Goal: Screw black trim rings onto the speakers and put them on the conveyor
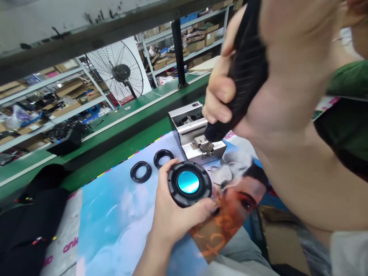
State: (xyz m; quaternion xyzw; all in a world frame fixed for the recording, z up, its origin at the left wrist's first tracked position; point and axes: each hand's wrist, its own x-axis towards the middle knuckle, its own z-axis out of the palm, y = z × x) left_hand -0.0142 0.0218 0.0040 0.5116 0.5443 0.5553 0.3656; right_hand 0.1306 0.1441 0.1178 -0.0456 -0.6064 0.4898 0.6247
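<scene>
My left hand is wrapped round a black round housing with a shiny blue disc at its centre, held just over the printed sheet. High on the right, my right hand grips a black electric screwdriver, its tip pointing down. That tip is at the front of a silver screw feeder; whether a screw sits on it is too small to tell. Two black rings, one nearer and one farther, lie on the sheet beyond my left hand.
A printed poster sheet covers the green bench. A metal beam crosses overhead. Behind stand a large fan and shelves of boxes. Dark cloth lies at left, and a cardboard box is at lower right.
</scene>
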